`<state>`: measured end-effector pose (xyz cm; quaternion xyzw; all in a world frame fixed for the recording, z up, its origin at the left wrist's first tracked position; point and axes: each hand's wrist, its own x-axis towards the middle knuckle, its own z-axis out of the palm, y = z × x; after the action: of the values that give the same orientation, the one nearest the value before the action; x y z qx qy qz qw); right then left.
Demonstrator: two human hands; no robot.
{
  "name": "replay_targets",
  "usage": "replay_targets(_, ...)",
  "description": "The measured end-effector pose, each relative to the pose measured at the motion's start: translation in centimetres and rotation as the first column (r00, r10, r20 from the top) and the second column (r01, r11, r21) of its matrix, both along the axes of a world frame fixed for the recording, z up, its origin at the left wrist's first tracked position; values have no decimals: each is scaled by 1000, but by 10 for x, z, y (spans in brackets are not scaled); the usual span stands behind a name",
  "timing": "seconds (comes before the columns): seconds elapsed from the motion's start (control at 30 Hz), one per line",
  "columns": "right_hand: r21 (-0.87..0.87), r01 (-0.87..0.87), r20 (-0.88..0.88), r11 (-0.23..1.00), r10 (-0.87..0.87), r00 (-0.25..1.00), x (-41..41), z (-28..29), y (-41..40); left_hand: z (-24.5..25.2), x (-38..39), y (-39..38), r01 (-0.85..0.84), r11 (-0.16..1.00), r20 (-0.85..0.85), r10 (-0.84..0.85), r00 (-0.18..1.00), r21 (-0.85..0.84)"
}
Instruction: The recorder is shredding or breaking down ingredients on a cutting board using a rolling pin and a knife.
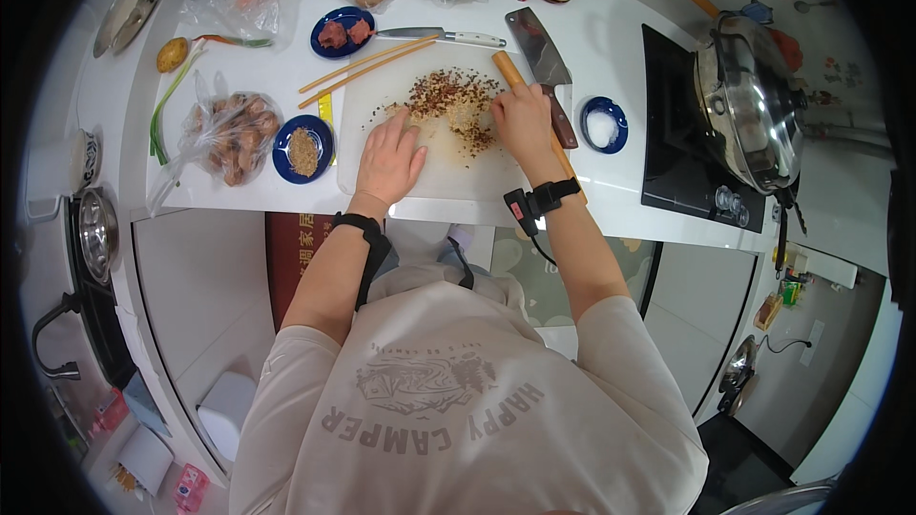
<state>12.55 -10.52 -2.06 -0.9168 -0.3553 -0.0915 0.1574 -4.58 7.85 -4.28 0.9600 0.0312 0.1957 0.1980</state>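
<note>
My left hand (390, 157) rests on the white cutting board (458, 182), fingers apart, fingertips at the left edge of a heap of crushed spice (458, 104) with dark red husks and pale bits. My right hand (526, 125) is curled over a wooden rolling pin (507, 70) lying slantwise at the board's right side; the hand hides its middle. Beside it lies a cleaver (538, 46), its wooden handle (562, 121) partly behind my hand. Left of the board is a blue plate (280, 157) of brown ground seasoning (303, 153). A small blue dish (621, 118) holds white granules (601, 129).
Wooden chopsticks (368, 71) and a knife (472, 38) lie behind, near a plate of raw meat (346, 33). Bagged brown pieces (236, 132), a potato (172, 55) and scallion (168, 100) sit left. A lidded steel pan (762, 107) stands on the black cooktop (673, 136) at right.
</note>
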Motion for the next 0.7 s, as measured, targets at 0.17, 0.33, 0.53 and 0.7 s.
replay_targets(0.17, -19, 15, -17, 1000, -15, 1000, 3, 12, -3, 0, -1, 0, -5, 1000, -4, 5, 1000, -6)
replay_targets(0.33, -128, 19, 40, 992, -14, 999, 0, 18, -31, 0, -1, 1, -2, 1000, 0, 2, 1000, -15)
replay_targets(0.53, -130, -12, 72, 991, 22, 997, 0, 15, -36, 0, -1, 1, 10, 1000, 10, -10, 1000, 10)
replay_targets(0.7, 1, -51, 33, 999, 51, 998, 10, 6, -20, -2, 0, 1, 23, 1000, -11, -23, 1000, -14)
